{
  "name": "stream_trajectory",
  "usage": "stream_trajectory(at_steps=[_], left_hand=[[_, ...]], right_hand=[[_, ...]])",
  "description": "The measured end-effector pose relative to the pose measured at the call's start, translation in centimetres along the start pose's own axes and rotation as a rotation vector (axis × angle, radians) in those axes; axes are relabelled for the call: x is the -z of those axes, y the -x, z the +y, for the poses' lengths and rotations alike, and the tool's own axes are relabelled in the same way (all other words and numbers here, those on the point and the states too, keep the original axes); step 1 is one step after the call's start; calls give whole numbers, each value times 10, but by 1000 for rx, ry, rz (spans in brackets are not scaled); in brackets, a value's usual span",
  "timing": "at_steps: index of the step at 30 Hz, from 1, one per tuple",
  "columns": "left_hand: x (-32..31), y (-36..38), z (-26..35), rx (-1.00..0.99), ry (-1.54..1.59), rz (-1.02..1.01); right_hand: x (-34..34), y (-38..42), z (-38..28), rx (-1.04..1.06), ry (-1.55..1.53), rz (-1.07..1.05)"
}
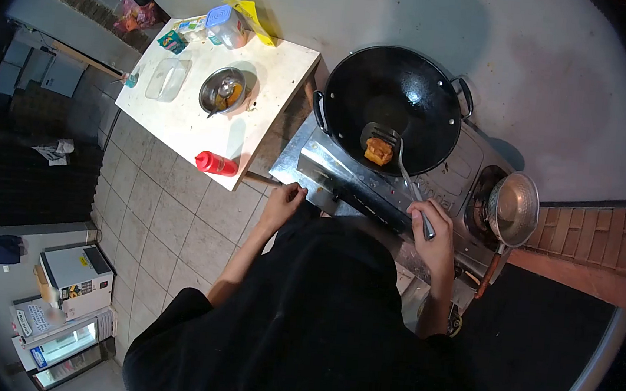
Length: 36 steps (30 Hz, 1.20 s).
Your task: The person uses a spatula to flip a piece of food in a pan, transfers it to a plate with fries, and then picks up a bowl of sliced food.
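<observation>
My right hand point(433, 228) is closed around the handle of a metal slotted spatula point(404, 172). A golden-brown piece of fried food point(378, 151) rests at the spatula's head, over the near side of a black two-handled wok point(352, 87). Dark liquid lies in the bottom of the wok, which sits on a steel gas stove point(460, 171). My left hand point(282, 204) is beside the stove's left front corner, fingers curled together, with no object showing in it.
A hammered metal pan point(517, 206) stands on the right burner, its wooden handle pointing toward me. On the white table point(192, 129) at left are a steel bowl point(222, 91) with a utensil, a clear plastic container point(168, 80), a red bottle point(216, 163) and a blue-lidded tub point(226, 25).
</observation>
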<state>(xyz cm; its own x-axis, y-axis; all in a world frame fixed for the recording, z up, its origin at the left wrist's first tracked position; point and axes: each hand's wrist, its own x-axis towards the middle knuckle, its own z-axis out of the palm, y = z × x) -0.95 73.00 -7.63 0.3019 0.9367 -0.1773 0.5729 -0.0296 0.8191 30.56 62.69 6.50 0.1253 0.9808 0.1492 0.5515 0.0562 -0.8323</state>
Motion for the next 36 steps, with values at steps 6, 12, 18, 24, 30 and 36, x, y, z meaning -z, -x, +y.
stream_trajectory(at_steps=[6, 12, 18, 24, 30, 36], left_hand=[[-5, 2, -9, -47, 14, 30], [0, 6, -6, -39, -26, 15], [3, 9, -1, -4, -17, 16], [2, 12, -6, 11, 18, 38], [3, 8, -7, 11, 22, 15], [1, 5, -5, 35, 57, 3]], right_hand=[[-2, 1, -4, -12, -23, -7], [-7, 0, -3, -28, -13, 5], [-9, -1, -4, -45, -15, -1], [-11, -3, 0, -28, -18, -7], [-13, -4, -4, -39, -9, -14], [-14, -2, -3, -37, -6, 8]])
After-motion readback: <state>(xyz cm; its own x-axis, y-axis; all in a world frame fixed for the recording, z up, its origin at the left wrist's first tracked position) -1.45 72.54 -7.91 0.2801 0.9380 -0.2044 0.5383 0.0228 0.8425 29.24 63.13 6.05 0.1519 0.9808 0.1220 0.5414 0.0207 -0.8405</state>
